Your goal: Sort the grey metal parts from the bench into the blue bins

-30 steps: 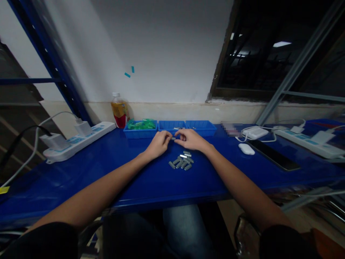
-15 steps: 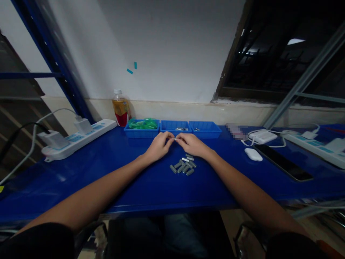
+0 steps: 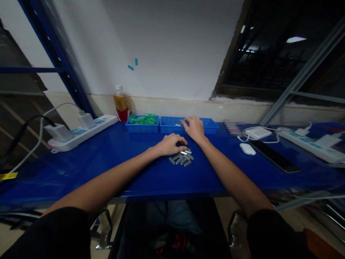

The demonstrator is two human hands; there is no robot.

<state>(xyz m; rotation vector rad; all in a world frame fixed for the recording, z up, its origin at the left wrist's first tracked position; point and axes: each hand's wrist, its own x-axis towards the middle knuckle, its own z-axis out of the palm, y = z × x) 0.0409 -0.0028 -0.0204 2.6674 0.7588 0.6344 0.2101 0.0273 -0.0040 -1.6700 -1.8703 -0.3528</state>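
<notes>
My right hand (image 3: 194,127) reaches over the middle blue bin (image 3: 167,128), its thumb and fingertips closed on a small metal cylinder (image 3: 181,121) above similar pieces in the bin. Its grip is partly hidden. My left hand (image 3: 172,144) hovers beside a loose pile of grey metal cylinders (image 3: 181,158) on the blue table. The left fingers are curved, with a gap between thumb and forefinger, and nothing shows between them.
The left blue bin (image 3: 142,129) holds green plastic pieces (image 3: 144,119). A third blue bin (image 3: 211,126) stands partly behind my right hand. A drink bottle (image 3: 122,104) and a power strip (image 3: 81,133) are at left. An earbud case (image 3: 247,149) and phone (image 3: 275,156) lie at right.
My hands, together on one small piece before, have parted. The right went forward to the middle bin; the left moved back and down toward the pile, its fingers apart. The view shifted slightly.
</notes>
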